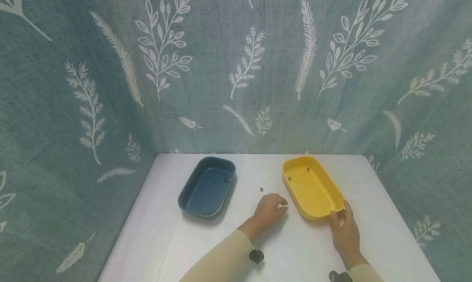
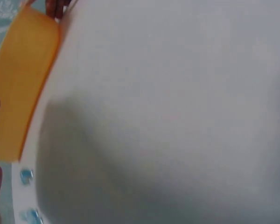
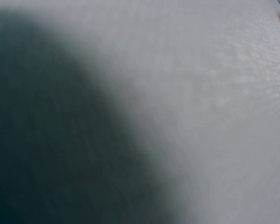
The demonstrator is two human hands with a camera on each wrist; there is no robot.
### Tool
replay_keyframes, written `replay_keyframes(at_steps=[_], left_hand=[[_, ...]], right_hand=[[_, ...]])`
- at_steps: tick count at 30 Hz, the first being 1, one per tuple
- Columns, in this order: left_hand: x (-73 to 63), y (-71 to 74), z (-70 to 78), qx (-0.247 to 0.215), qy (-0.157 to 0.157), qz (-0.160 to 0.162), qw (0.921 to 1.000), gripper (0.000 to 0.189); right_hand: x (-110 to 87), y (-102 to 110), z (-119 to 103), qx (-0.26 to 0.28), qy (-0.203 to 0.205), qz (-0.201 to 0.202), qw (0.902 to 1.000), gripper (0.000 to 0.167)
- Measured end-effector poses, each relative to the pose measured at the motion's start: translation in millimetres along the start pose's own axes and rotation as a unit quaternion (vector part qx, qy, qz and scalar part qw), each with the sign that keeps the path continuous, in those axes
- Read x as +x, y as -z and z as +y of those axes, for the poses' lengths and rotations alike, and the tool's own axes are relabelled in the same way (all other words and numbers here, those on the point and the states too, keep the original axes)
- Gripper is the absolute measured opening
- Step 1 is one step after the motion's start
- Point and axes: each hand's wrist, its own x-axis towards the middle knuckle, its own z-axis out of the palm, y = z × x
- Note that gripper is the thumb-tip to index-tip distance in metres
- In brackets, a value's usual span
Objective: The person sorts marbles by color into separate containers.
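While the right hand (image 1: 346,235) pinches the yellow tray (image 1: 315,192) at lower right, the half-curled left hand (image 1: 270,210) grips nothing, lower centre.

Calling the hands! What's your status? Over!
Right hand grips yellow tray by its near corner. Left hand between it and blue tray. Small loose piece on table past left hand; nothing visibly blocking.

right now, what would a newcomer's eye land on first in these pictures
The bright yellow tray probably stands out first, on the right of the white table, its near right corner held by the right hand. The dark blue tray comes next, farther left, with the left hand between the two, nearer the yellow one.
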Motion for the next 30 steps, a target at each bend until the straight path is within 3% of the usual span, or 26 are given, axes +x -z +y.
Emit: replay_keyframes(at_steps=[7,16,24,30], left_hand=[[-8.9,8.3,-22.3,0.028,0.026,0.015,0.9992,0.012],[-21.5,18.2,-38.4,0.036,0.051,0.029,0.9976,0.013],[-29.4,20.6,-51.1,0.041,0.049,0.046,0.9969,0.014],[-32.9,21.2,-59.2,0.035,0.061,0.039,0.9968,0.012]], right_hand=[[0.8,1,1,0.011,0.003,0.005,0.9999,0.071],[1.3,2,1,0.019,0.004,0.002,0.9998,0.071],[2.1,1,4,0.011,-0.005,-0.002,0.9999,0.071],[1.3,0,3,0.014,0.001,-0.003,0.9999,0.070]])
